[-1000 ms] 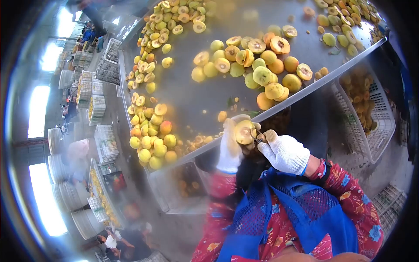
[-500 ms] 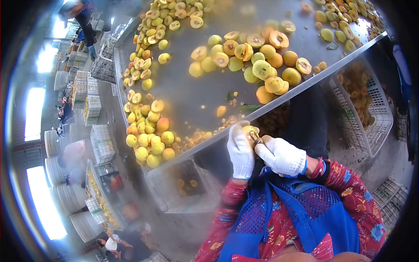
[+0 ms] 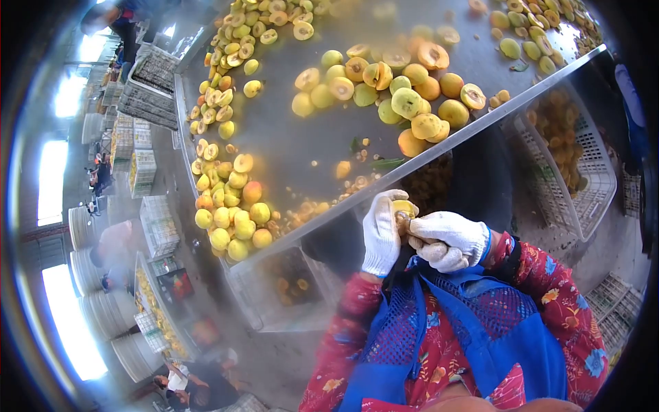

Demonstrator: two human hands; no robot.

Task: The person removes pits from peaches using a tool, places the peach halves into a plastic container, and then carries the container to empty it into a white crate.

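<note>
L hand (image 3: 382, 235): grip clenched on yellow fruit (image 3: 403, 208), held just below the table (image 3: 285, 147) rim, approx. 5 o'clock of frame centre. R hand (image 3: 449, 240): grip curled tight, fingertips touching fruit at its 4 o'clock; contents hidden by glove, can't tell. Fruit mostly covered. Bare table patch at 11 o'clock of hands; crate (image 3: 598, 199) at 2 o'clock, apart.

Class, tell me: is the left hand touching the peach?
Touching. The head view shows the left hand with its gloved fingers wrapped round the peach.
</note>
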